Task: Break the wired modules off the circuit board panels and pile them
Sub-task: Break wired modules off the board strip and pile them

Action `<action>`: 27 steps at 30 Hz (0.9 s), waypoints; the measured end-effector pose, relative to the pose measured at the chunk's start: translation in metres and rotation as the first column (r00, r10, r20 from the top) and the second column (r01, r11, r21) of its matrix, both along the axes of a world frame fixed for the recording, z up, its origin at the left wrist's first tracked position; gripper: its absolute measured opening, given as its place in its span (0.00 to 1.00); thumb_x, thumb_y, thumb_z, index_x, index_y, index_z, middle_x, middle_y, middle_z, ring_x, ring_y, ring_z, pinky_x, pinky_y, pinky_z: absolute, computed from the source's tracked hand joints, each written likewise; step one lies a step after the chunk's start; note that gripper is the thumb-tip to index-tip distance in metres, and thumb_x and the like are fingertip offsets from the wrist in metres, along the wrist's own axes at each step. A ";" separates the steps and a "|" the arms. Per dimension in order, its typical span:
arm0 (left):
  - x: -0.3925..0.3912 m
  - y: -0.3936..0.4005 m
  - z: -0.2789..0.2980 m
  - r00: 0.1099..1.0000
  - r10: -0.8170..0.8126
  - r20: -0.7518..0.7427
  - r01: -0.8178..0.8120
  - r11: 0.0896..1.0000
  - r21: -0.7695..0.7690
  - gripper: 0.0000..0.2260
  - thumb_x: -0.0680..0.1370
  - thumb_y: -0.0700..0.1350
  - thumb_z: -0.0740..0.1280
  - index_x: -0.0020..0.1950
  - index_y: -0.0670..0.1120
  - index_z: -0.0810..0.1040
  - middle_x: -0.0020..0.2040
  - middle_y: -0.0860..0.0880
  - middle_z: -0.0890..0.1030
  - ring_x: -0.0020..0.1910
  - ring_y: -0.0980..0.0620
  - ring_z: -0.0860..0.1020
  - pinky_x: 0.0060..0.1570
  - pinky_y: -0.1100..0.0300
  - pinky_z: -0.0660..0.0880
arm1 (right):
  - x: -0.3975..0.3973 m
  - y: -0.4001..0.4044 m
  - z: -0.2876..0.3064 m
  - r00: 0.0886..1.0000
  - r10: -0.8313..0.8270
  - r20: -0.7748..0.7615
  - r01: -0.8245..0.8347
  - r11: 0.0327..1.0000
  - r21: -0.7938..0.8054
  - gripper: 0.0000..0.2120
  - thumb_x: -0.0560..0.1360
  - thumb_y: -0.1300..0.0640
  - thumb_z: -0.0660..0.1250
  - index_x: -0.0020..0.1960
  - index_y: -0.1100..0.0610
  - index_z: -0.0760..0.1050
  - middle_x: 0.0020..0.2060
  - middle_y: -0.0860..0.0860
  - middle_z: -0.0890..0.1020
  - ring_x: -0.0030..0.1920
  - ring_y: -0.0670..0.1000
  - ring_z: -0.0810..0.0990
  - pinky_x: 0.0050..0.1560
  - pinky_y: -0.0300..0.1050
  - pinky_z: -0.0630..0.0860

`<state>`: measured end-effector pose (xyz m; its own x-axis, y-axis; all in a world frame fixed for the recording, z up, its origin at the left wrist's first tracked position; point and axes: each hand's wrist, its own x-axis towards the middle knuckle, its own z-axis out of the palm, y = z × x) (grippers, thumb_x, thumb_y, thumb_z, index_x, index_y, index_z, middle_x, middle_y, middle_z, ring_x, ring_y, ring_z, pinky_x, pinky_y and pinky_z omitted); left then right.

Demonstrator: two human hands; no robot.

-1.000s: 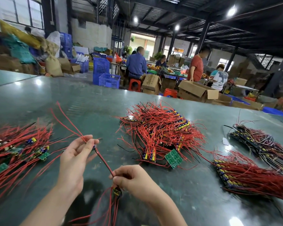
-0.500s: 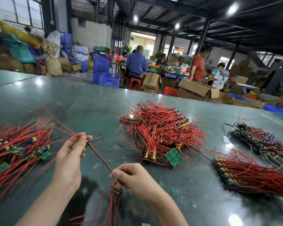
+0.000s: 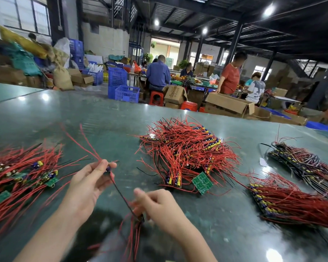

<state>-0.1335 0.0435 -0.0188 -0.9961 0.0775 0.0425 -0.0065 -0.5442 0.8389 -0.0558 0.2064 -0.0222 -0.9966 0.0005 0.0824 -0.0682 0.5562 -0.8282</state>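
A thin board strip (image 3: 121, 195) with red wires runs slantwise between my hands above the dark green table (image 3: 106, 118). My left hand (image 3: 85, 188) pinches its upper end, where red wires fan up and away. My right hand (image 3: 155, 207) grips the lower end, with red wires hanging below it. A pile of broken-off wired modules (image 3: 17, 173) lies at the left. A big heap of red-wired panels (image 3: 187, 154) sits in the middle, a green board (image 3: 202, 182) at its near edge.
Two more stacks of wired panels lie at the right, one red (image 3: 295, 201), one darker (image 3: 306, 163). A white scrap (image 3: 262, 162) lies between them. Beyond the table's far edge several people work among cardboard boxes (image 3: 229, 104) and blue crates (image 3: 127, 93).
My left hand has turned and pulled its end of the strip slightly up. My right hand has shifted, its thumb lifted and blurred. The piles have not moved.
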 end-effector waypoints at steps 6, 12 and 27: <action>0.016 0.019 -0.008 0.968 -0.248 0.040 0.250 0.965 -0.080 0.09 0.68 0.42 0.67 0.48 0.44 0.77 0.42 0.45 0.85 0.31 0.53 0.81 0.32 0.64 0.79 | -0.009 0.021 0.013 0.940 0.302 0.162 -0.112 0.717 -0.688 0.39 0.67 0.27 0.45 0.51 0.52 0.83 0.42 0.52 0.84 0.30 0.46 0.69 0.31 0.40 0.61; 0.012 0.014 -0.007 0.967 -0.237 0.097 0.233 0.971 0.051 0.07 0.69 0.41 0.66 0.39 0.45 0.85 0.34 0.49 0.83 0.30 0.55 0.81 0.32 0.64 0.80 | -0.006 0.030 0.011 0.944 0.302 0.135 -0.135 0.724 -0.677 0.30 0.71 0.31 0.56 0.41 0.56 0.83 0.35 0.52 0.84 0.28 0.46 0.73 0.27 0.37 0.65; 0.002 0.008 -0.005 0.973 -0.033 0.227 -0.026 0.967 0.253 0.06 0.77 0.40 0.64 0.41 0.47 0.75 0.27 0.53 0.81 0.26 0.59 0.79 0.31 0.68 0.78 | 0.005 -0.009 0.007 0.978 0.182 0.101 -0.145 0.946 -0.291 0.14 0.81 0.56 0.55 0.43 0.54 0.76 0.14 0.46 0.70 0.16 0.42 0.65 0.21 0.33 0.62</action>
<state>-0.1316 0.0519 -0.0236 -0.9812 0.0973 -0.1665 -0.1834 -0.7375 0.6500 -0.0512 0.1970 -0.0149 -0.9871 -0.1583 -0.0228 -0.0244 0.2898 -0.9568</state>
